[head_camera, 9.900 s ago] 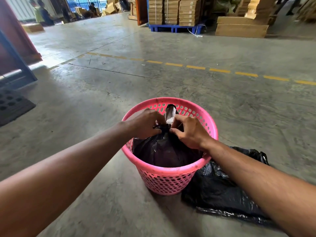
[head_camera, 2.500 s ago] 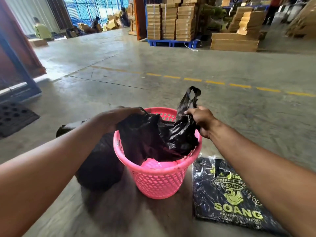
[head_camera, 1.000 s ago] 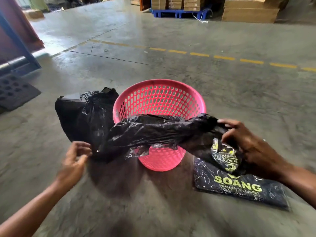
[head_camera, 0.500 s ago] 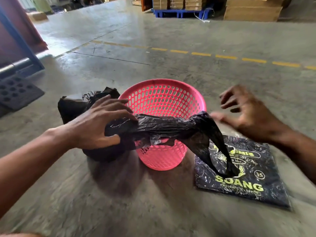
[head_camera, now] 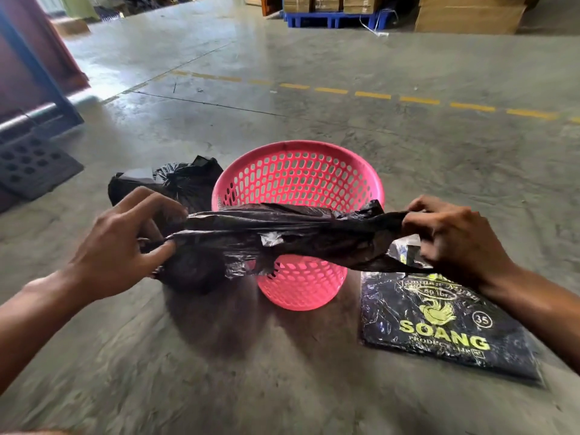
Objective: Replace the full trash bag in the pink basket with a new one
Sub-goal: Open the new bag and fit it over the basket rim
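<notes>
The pink basket (head_camera: 298,171) stands on the concrete floor with nothing inside it. A tied, full black trash bag (head_camera: 185,180) rests on the floor against its left side. I hold a new black bag (head_camera: 282,233), bunched into a long strip, stretched sideways in front of the basket's near rim. My left hand (head_camera: 125,246) grips its left end and my right hand (head_camera: 452,237) grips its right end. The new bag hides the basket's near wall.
A flat black pack of bags (head_camera: 439,324) printed "SOANG" lies on the floor right of the basket. A dark perforated mat (head_camera: 31,164) and a blue frame (head_camera: 40,73) are at the left. Stacked cardboard boxes on a blue pallet (head_camera: 329,18) stand far behind.
Half a second ago only my left hand held the new bag and its right end hung down. Now my right hand has taken that end and the bag is pulled level.
</notes>
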`<act>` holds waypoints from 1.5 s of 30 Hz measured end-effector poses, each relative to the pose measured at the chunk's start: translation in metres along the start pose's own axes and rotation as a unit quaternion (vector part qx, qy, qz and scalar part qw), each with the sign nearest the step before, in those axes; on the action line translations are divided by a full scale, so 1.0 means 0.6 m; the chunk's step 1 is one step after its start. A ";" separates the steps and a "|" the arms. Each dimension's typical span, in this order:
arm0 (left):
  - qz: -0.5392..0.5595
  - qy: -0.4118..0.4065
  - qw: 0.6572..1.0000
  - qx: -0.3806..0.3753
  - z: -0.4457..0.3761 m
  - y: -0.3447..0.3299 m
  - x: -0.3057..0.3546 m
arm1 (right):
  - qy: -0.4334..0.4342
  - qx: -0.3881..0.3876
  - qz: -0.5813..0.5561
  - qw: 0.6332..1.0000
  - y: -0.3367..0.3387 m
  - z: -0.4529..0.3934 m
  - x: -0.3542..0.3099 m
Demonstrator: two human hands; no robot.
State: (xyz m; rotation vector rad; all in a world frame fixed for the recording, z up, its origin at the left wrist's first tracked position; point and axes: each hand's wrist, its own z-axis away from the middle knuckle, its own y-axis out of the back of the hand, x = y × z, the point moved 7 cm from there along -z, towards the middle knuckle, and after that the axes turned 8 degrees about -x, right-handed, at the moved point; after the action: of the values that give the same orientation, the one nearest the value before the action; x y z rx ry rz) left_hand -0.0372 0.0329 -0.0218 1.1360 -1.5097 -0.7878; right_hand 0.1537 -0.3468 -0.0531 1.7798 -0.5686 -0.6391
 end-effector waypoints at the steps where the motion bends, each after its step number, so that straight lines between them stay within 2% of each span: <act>1: 0.022 -0.001 1.000 0.007 0.006 -0.003 0.000 | -0.030 0.013 -0.023 0.999 0.001 -0.003 0.011; 5: 0.146 -0.055 0.988 -0.007 0.020 -0.022 0.029 | -0.132 0.056 -0.127 0.981 0.009 -0.009 0.037; 8: 0.156 -0.071 0.984 -0.049 0.023 -0.037 0.051 | -0.179 0.066 -0.161 0.968 0.017 -0.013 0.037; 10: 0.131 -0.069 0.988 -0.030 0.021 -0.033 0.051 | -0.175 0.050 -0.118 0.976 0.027 -0.015 0.026; 14: 0.054 -0.039 0.997 0.047 0.013 -0.001 0.036 | -0.123 -0.011 0.070 0.990 0.037 -0.014 0.009; 18: -0.048 0.013 0.999 0.020 0.014 0.013 0.011 | -0.114 -0.114 0.153 0.975 0.025 0.001 0.020; 21: -0.164 0.083 0.983 -0.024 0.014 0.006 -0.009 | -0.110 -0.160 0.184 0.964 0.016 0.012 0.030; 24: -0.207 0.106 0.973 -0.005 0.007 -0.001 -0.020 | -0.113 -0.182 0.198 0.956 0.002 0.016 0.033; 26: -0.238 0.128 0.963 -0.019 0.002 -0.011 -0.035 | -0.120 -0.196 0.196 0.953 -0.012 0.020 0.039; 34: -0.246 0.162 0.949 -0.115 -0.078 -0.046 -0.096 | -0.161 -0.203 0.160 0.953 -0.048 -0.016 0.076; 37: -0.199 0.165 0.952 -0.165 -0.136 -0.051 -0.094 | -0.198 -0.207 0.081 0.955 -0.072 -0.053 0.124; 39: -0.153 0.171 0.951 -0.209 -0.176 -0.057 -0.100 | -0.221 -0.218 -0.050 0.949 -0.089 -0.079 0.156; 40: -0.120 0.181 0.949 -0.228 -0.193 -0.060 -0.106 | -0.234 -0.226 -0.140 0.935 -0.095 -0.090 0.165; 42: 0.001 0.199 0.952 -0.232 -0.231 -0.064 -0.121 | -0.263 -0.235 -0.319 0.880 -0.103 -0.114 0.177; 43: 0.078 0.208 0.950 -0.218 -0.247 -0.068 -0.131 | -0.277 -0.227 -0.377 0.854 -0.104 -0.126 0.181; 45: 0.167 0.223 0.943 -0.182 -0.284 -0.076 -0.154 | -0.313 -0.200 -0.417 0.830 -0.099 -0.153 0.192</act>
State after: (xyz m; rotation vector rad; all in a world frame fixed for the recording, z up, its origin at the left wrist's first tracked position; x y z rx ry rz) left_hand 0.1398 0.1178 -0.0535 0.6940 -1.0769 -0.5017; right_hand 0.3043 -0.3424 -0.1038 1.3269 -0.0102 -1.8470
